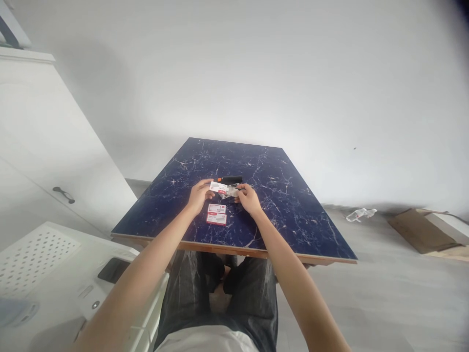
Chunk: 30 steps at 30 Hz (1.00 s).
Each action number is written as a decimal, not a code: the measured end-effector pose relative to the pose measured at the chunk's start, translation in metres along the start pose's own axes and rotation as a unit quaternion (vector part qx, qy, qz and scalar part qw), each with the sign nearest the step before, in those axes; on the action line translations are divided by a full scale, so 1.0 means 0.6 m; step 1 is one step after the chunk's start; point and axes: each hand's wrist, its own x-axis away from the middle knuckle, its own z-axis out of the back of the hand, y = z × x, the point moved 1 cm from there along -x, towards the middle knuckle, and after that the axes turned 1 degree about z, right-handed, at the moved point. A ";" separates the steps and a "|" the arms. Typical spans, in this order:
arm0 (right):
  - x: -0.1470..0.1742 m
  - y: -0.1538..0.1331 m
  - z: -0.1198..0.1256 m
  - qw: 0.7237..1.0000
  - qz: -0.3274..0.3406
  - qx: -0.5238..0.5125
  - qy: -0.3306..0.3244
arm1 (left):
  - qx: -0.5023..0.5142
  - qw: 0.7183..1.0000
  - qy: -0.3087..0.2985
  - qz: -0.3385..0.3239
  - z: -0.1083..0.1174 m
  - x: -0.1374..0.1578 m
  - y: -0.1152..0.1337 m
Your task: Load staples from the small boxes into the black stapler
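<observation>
My left hand (199, 196) grips the left end of a small white-and-red cardboard box (219, 187), held just above the table. At the box's right end, my right hand (248, 198) pinches a pale greyish piece (232, 191); whether it is a flap or contents I cannot tell. Right behind the hands lies a black object with an orange tip (233, 179), possibly a stapler, partly covered by the box. Closer to me, another white-and-red box (216, 218) rests on the table, with a similar white-and-red piece (217, 208) against its far side.
The dark blue marbled table (293, 220) stands by a white wall. To the left are a white cabinet (44, 146) and a white surface with a black phone (113, 270). On the floor at right lie clear plastic bottles (361, 214) and an open cardboard box (421, 230).
</observation>
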 end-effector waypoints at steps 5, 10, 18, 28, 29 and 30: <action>0.018 -0.020 -0.001 0.984 0.130 0.122 0.004 | -0.031 0.999 -0.002 -0.044 0.000 0.003 0.001; 0.032 -0.036 -0.004 0.946 0.242 0.214 -0.014 | -0.032 0.999 -0.008 -0.027 -0.002 0.004 -0.001; 0.023 -0.021 0.001 0.928 0.234 0.288 -0.042 | -0.028 0.999 -0.035 0.007 -0.001 0.000 -0.004; 0.020 -0.025 0.003 0.945 0.211 0.250 0.017 | 0.004 0.997 -0.056 0.052 -0.005 -0.001 0.000; 0.018 -0.025 0.005 0.957 0.188 0.217 0.038 | 0.021 0.996 -0.056 0.058 -0.004 -0.001 0.001; 0.016 -0.024 0.008 0.971 0.157 0.170 0.062 | 0.043 0.996 -0.051 0.067 -0.001 -0.002 0.001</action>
